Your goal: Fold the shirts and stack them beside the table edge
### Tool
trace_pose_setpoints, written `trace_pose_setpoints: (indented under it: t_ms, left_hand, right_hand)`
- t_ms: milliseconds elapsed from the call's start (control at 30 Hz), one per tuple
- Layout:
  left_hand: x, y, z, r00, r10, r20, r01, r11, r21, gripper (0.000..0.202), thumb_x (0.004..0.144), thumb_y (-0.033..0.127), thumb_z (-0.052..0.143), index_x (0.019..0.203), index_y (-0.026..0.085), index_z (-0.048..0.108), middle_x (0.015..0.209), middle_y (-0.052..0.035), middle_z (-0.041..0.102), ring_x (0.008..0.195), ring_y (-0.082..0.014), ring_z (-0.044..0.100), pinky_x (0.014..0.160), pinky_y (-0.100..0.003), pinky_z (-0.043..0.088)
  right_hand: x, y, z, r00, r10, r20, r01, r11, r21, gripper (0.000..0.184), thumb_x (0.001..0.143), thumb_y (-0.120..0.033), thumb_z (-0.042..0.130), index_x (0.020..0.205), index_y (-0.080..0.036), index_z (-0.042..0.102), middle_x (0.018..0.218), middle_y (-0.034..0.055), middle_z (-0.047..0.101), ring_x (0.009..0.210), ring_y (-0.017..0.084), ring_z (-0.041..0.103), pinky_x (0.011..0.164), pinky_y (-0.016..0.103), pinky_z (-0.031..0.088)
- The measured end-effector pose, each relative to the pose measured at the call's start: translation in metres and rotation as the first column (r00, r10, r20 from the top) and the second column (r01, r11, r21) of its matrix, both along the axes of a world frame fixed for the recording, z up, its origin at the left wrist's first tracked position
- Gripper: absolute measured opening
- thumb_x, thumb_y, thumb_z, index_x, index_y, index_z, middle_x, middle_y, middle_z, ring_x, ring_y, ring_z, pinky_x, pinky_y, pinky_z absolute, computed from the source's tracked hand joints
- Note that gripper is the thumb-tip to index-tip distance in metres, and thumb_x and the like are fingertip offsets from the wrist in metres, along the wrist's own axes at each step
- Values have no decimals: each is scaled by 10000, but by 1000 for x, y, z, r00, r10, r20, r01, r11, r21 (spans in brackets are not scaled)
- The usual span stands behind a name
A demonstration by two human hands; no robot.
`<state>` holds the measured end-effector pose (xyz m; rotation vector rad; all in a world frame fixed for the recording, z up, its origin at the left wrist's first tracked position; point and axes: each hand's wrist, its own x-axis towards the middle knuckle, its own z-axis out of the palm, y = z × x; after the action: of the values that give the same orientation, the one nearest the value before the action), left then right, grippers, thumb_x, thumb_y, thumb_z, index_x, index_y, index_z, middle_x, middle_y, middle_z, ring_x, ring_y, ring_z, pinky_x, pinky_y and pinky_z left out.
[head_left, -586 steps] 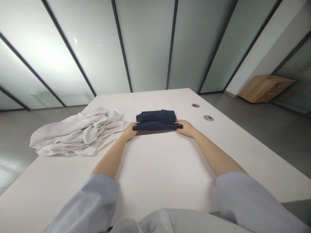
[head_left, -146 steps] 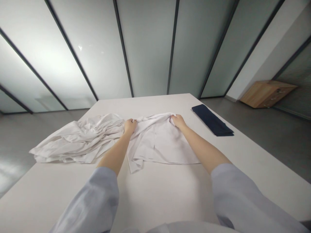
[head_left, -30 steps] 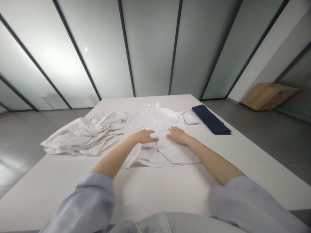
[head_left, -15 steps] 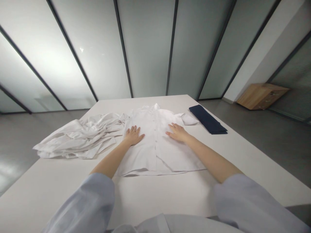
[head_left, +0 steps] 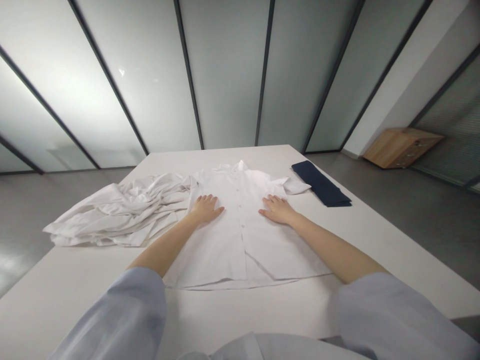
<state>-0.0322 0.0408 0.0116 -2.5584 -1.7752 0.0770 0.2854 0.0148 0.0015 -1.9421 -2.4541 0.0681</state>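
Observation:
A white buttoned shirt (head_left: 228,240) lies spread front side up, its collar at the far end and its hem toward me. Flat on the left half of the shirt, my left hand (head_left: 205,208) has its fingers spread. My right hand (head_left: 278,209) presses on the right half in the same way, fingers apart. The button strip runs between the two hands. One short sleeve sticks out to the right beyond my right hand. On the left, the shirt's other sleeve cannot be made out beside the crumpled white clothes.
A heap of crumpled white clothes (head_left: 116,210) lies left of the shirt on the white table (head_left: 255,312). Folded dark navy cloth (head_left: 320,184) rests near the table's right edge. Frosted glass panels stand behind, and a wooden cabinet (head_left: 399,147) is on the floor at right.
The shirt's hem has come closer to me, and its lower part looks wider and smoother. My right hand has shifted slightly right; the left hand stays nearly in place.

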Motion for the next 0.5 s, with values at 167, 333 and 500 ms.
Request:
trace_pose_setpoints:
  t_ms: [167, 333, 500]
  left_hand:
    - [26, 24, -1, 993, 90, 75, -90, 996, -1, 683, 934, 593, 293, 1480, 184, 324, 1581, -148, 268, 1451, -316, 241, 1141, -435, 225]
    - [32, 30, -17, 984, 123, 127, -126, 992, 9, 668, 944, 575, 272, 1462, 164, 363, 1572, -161, 284, 1445, -313, 258, 1143, -444, 227]
    - [30, 28, -20, 984, 101, 145, -105, 994, 24, 636, 943, 555, 305, 1444, 173, 387, 1565, -151, 306, 1437, -303, 276, 1139, -435, 237]
  right_hand:
    - [6, 28, 24, 988, 31, -149, -3, 982, 187, 402, 942, -389, 391, 1141, -162, 657, 1236, 144, 620, 1143, 260, 555, 976, 355, 396]
    - [59, 58, 23, 908, -187, -375, 365, 794, 486, 348, 864, -219, 389, 1053, -126, 667, 1150, 169, 613, 1113, 292, 525, 969, 377, 386]
    - [130, 82, 10, 745, -373, -553, 519, 845, 130, 377, 780, -189, 503, 1119, -133, 660, 1203, 141, 643, 1100, 281, 572, 924, 356, 432]
